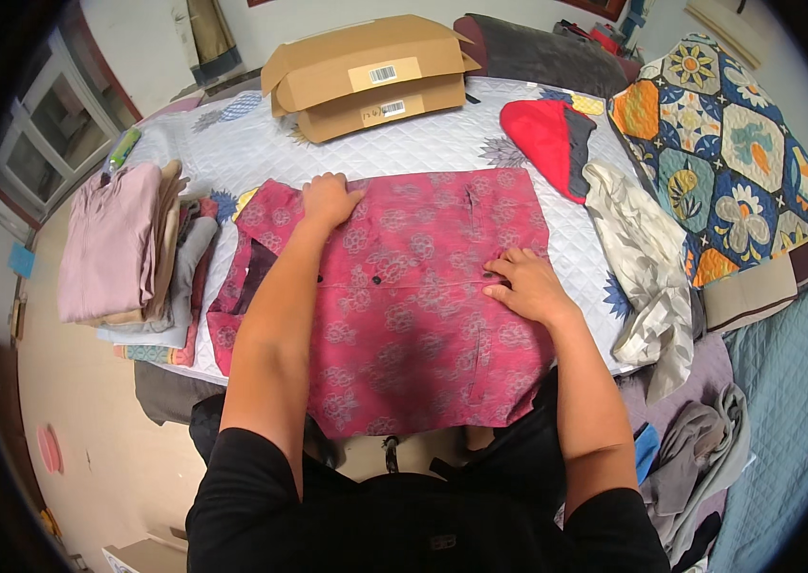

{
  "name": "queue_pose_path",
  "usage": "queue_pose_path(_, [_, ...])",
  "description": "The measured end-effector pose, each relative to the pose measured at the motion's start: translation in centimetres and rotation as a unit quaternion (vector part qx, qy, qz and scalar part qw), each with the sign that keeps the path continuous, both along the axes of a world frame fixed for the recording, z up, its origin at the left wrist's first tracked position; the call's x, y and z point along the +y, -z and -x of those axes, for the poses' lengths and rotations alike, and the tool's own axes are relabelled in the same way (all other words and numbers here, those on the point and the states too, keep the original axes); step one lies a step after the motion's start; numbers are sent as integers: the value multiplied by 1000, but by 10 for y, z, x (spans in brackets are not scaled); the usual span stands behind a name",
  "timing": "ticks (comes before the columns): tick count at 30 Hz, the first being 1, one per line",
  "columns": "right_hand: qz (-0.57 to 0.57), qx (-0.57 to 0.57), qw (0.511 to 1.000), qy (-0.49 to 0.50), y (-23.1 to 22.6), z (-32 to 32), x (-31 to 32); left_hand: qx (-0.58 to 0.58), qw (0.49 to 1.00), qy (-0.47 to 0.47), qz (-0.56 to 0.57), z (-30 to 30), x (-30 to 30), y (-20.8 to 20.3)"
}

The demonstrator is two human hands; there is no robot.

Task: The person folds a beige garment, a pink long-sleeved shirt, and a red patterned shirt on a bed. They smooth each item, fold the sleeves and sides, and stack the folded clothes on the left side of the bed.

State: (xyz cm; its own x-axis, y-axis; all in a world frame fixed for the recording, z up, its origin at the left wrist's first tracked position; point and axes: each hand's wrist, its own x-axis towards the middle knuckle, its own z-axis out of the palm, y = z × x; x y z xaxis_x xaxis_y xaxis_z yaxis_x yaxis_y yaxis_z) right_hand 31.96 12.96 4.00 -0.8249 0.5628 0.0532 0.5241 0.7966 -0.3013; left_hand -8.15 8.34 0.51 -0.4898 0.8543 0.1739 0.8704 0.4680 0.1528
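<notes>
A magenta vest (404,334) with a grey floral pattern lies spread sideways before me, its neck end to the left and its straight hem to the right. Dark buttons run along its middle, and its near side reaches over the edge toward my lap. My left hand (330,199) rests on the cloth near the far edge, fingers stretched. Close to the hem, my right hand (530,284) touches the button line with thumb and fingers apart; a dark button shows between them.
A stack of folded clothes (113,244) stands at the left. Behind the vest sits a cardboard box (366,72). To the right lie a red and grey cloth piece (542,143), a crumpled white cloth (638,267) and a patterned quilt (724,153). Loose clothes (700,458) lie at the lower right.
</notes>
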Motion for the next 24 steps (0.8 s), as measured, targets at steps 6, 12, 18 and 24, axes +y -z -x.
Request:
queue_pose_path(6, [-2, 6, 1000, 1, 3, -2, 0, 1, 975, 153, -164, -28, -47, -23])
queue_pose_path(12, [18, -1, 996, 85, -11, 1, -10, 37, 941, 301, -151, -90, -143, -25])
queue_pose_path(18, [-7, 92, 983, 156, -16, 1, -12, -87, 965, 190, -156, -108, -174, -9])
queue_pose_path(24, [36, 64, 980, 185, -18, 6, -8, -539, 825, 0, -169, -74, -123, 12])
